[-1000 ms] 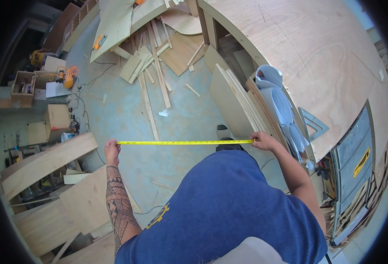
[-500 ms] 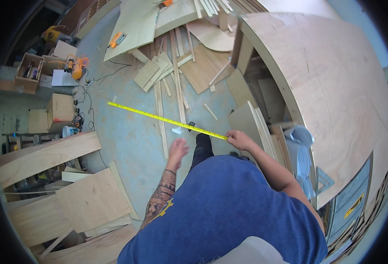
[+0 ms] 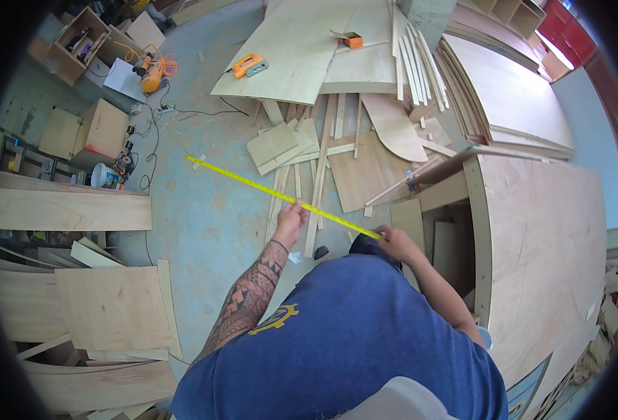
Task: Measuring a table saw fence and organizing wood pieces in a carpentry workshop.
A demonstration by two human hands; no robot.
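A yellow tape measure (image 3: 253,183) is drawn out as a long straight blade, slanting from the far left down to the near right above the floor. At its near right end my right hand (image 3: 398,245) is closed on it; any case is hidden in the fingers. My left hand (image 3: 292,218) is closed on the blade about midway along, with the thumb at its edge. The far end of the blade hangs free to the left.
Offcuts and wooden strips (image 3: 317,189) litter the floor ahead. Beyond stands a plywood-topped bench (image 3: 281,42) with an orange power tool (image 3: 250,66). A large plywood cabinet (image 3: 540,245) rises close on my right. Boards (image 3: 113,308) lie at left, below an orange air compressor (image 3: 153,75).
My left hand has moved up and taken hold of the blade, which it was apart from before. The view has turned to the right. My right hand keeps its hold.
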